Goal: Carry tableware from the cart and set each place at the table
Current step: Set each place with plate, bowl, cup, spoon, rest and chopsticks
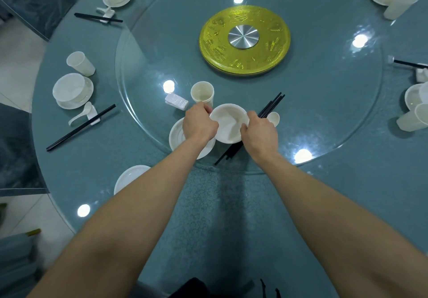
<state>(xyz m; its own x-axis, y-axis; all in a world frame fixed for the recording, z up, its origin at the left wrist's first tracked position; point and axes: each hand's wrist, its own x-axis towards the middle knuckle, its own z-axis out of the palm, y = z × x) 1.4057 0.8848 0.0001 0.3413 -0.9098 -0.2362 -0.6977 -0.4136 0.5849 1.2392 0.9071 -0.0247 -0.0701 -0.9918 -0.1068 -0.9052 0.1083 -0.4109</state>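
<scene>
Table: round, teal-clothed, several places already laid; glass turntable on top, gold disc at centre.
Bowl: white, at the turntable's near edge, between both hands; resting or just lifted, cannot tell.
Left hand: fingers curled onto the bowl's left rim, above a plate.
Right hand: fingers gripping the right rim, beside chopsticks and spoon.
Cup: upright, just beyond the bowl.
Key relation: plate immediately left of the bowl, under the left hand; second plate at the table's edge, nearer the body, also left.
Likely next: bowl shifted leftward onto a plate, left hand nearer.
</scene>
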